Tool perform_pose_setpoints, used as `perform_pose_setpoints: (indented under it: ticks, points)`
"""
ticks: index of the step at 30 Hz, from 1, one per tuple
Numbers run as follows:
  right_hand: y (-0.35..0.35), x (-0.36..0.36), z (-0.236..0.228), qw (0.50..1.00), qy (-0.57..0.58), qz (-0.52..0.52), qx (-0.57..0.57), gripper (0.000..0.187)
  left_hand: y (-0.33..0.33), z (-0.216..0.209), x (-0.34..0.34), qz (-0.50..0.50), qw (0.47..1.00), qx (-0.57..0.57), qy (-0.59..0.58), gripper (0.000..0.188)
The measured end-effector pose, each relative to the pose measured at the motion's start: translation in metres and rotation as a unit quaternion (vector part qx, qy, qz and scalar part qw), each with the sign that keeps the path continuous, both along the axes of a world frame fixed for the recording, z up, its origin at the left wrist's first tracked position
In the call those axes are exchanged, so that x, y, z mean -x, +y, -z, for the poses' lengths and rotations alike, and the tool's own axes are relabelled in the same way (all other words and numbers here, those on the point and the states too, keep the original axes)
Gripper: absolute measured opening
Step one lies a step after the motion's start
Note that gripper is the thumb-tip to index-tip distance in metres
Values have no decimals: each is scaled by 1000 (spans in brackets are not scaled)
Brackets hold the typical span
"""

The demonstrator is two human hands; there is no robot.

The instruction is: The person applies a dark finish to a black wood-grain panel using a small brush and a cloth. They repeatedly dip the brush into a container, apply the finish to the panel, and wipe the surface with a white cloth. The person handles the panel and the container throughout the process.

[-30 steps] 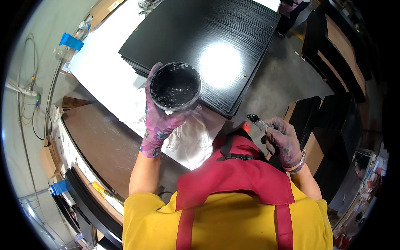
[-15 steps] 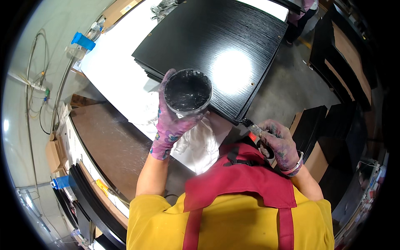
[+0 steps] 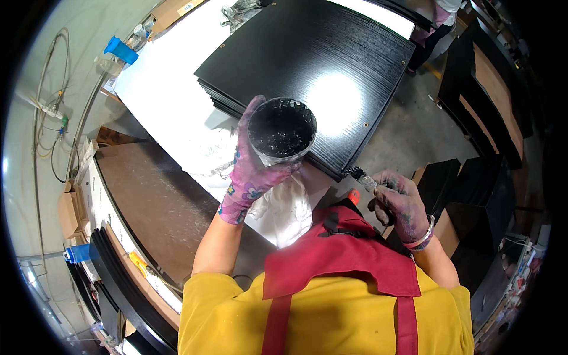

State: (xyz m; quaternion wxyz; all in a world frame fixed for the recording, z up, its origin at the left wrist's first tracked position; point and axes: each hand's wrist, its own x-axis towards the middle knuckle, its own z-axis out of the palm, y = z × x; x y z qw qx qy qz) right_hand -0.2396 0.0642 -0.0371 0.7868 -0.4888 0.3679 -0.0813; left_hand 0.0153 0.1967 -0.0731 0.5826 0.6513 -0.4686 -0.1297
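Observation:
My left hand (image 3: 251, 168), in a pink flowered glove, is closed round a clear plastic cup (image 3: 283, 155) with black paint (image 3: 281, 139) inside. I hold it over the near left edge of a stack of glossy black panels (image 3: 284, 50). In my right hand (image 3: 403, 207), gloved and smeared with black, is a paintbrush (image 3: 366, 180) gripped by its handle, mostly hidden by the fingers. Its black-coated bristles are at the near right corner of the stack; whether they touch it I cannot tell.
White crumpled cloth (image 3: 287, 207) hangs off the white table (image 3: 154, 77) below the cup. A brown board (image 3: 154, 195) lies at left. More black panels (image 3: 500, 89) stand at right, and another person (image 3: 435, 29) is at the far right. A blue-topped bottle (image 3: 121, 50) stands far left.
The cup and my left hand appear slightly further right, as does the stack. My right hand and the brush stay by the panels' near corner, the hand slightly turned.

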Motion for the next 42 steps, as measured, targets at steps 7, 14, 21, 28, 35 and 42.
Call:
perform_pose_setpoints:
  ticks: [7,14,21,28,35,42]
  points:
    - [4,-7,3,1000,24,3,-14,17,-1,1,-1,9,1000,9,20,113]
    - [9,3,-15,996,26,-27,-76,14,5,6,-3,32,999,15,30,116]
    - [-13,14,-33,997,-76,19,2,23,32,5,12,41,994,1,-104,115]
    - [-30,-16,-98,737,-99,-185,642,17,38,-16,35,105,987,8,-118,108]
    - [1,-51,-112,444,-75,-276,849,13,39,-40,55,109,987,-77,-86,108]
    - [-9,-83,-120,334,-157,-428,825,14,30,-42,79,53,989,-90,-107,109]
